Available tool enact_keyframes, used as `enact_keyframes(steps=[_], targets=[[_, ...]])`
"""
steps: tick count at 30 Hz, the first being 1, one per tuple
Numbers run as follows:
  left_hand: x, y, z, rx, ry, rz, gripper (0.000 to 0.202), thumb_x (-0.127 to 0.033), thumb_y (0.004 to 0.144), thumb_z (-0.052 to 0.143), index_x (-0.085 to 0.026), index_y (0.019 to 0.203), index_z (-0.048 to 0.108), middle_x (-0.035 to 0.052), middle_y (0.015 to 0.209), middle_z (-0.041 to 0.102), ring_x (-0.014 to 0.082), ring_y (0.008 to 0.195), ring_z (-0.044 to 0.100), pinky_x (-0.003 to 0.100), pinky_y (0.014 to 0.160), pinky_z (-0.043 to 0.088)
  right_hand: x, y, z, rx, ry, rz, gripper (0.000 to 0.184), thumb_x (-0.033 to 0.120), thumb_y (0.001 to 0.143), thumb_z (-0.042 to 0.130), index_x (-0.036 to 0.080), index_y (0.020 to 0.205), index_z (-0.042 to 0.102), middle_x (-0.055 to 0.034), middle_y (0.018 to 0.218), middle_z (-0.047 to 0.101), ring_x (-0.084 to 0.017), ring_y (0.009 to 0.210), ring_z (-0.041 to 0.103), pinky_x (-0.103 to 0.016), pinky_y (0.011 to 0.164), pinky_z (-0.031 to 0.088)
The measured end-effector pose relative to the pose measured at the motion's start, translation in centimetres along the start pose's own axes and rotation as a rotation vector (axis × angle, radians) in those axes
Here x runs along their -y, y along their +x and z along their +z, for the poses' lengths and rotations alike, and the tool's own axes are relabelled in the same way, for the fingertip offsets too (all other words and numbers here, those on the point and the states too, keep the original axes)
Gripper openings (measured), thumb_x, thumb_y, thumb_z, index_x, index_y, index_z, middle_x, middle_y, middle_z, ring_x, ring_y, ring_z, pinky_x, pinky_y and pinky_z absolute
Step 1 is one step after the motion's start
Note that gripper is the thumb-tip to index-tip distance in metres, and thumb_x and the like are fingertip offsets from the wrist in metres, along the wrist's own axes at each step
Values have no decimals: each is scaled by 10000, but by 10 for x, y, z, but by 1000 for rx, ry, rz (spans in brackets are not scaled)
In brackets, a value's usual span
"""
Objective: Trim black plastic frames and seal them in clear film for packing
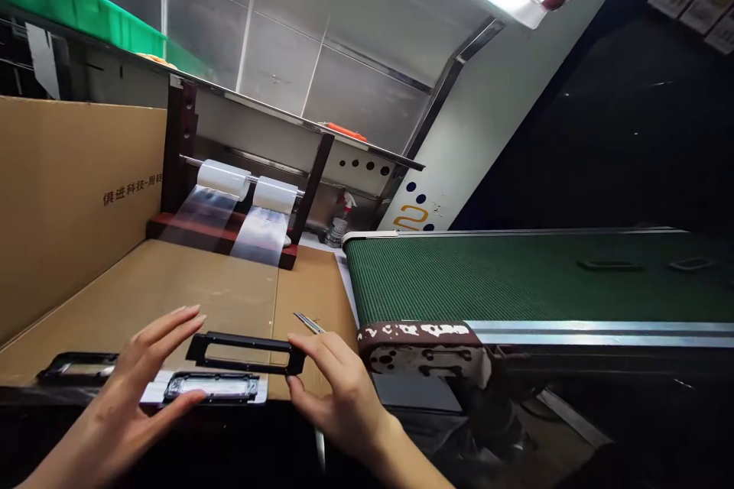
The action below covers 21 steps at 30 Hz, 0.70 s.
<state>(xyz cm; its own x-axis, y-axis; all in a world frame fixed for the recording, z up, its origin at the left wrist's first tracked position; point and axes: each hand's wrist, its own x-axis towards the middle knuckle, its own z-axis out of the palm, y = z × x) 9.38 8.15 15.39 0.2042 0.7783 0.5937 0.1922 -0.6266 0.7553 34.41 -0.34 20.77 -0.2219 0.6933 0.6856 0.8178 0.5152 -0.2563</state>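
My left hand (129, 390) hovers with fingers spread over the cardboard-covered bench, its thumb touching the left end of a black frame part (212, 386) that lies on a white film strip at the near edge. My right hand (336, 390) is open too, its fingertips at the right end of a second black rectangular frame (246, 352) lying just behind the first. A third black frame (77, 367) lies to the left of my left hand. Neither hand grips anything.
Two rolls of clear film (246, 189) hang on a dark wooden stand (180, 160) at the back of the cardboard surface (189, 290). A large cardboard box (63, 191) stands left. A green conveyor belt (516, 275) with two small frames runs right. Tweezers (310, 322) lie near my right hand; a spray bottle (339, 223) stands behind.
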Motion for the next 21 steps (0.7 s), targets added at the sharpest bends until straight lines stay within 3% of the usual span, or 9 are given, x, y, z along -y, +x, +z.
enact_keyframes(steps=[5, 9, 12, 15, 21], targets=[[1, 14, -5, 174, 46, 88, 314, -468, 830, 637, -419, 1137, 680, -23, 1367, 594, 292, 1359, 419, 392, 1141, 296, 9, -10, -5, 28, 73, 25, 429, 140, 809, 583, 196, 1235, 574, -83, 950, 708, -204, 862, 670, -320, 769, 578], [8, 9, -9, 205, 47, 85, 296, -459, 811, 656, -400, 1096, 707, -4, 1339, 620, 320, 1360, 414, 393, 1104, 364, 10, -16, -9, 60, 143, 70, 410, 171, 795, 621, 197, 1203, 589, -78, 954, 706, -195, 849, 665, -306, 767, 567], [9, 6, -9, 219, 19, 43, 279, -495, 802, 648, -402, 1057, 715, -6, 1319, 628, 327, 1358, 412, 305, 906, 527, 10, -18, -11, 90, 190, 100, 375, 235, 797, 664, 187, 1165, 612, -78, 939, 708, -191, 815, 658, -296, 745, 558], [8, 5, -7, 233, -9, 7, 276, -527, 796, 650, -389, 1026, 715, 7, 1317, 618, 334, 1352, 412, 229, 676, 564, 9, -19, -10, 104, 223, 112, 353, 267, 799, 682, 174, 1136, 630, -81, 934, 712, -188, 804, 659, -287, 741, 552], [8, 2, -5, 215, -32, -23, 287, -566, 802, 634, -380, 1000, 724, 15, 1291, 633, 334, 1352, 415, 182, 557, 534, 9, -17, -7, 98, 234, 106, 347, 258, 799, 681, 165, 1131, 634, -85, 927, 714, -187, 800, 661, -284, 732, 555]])
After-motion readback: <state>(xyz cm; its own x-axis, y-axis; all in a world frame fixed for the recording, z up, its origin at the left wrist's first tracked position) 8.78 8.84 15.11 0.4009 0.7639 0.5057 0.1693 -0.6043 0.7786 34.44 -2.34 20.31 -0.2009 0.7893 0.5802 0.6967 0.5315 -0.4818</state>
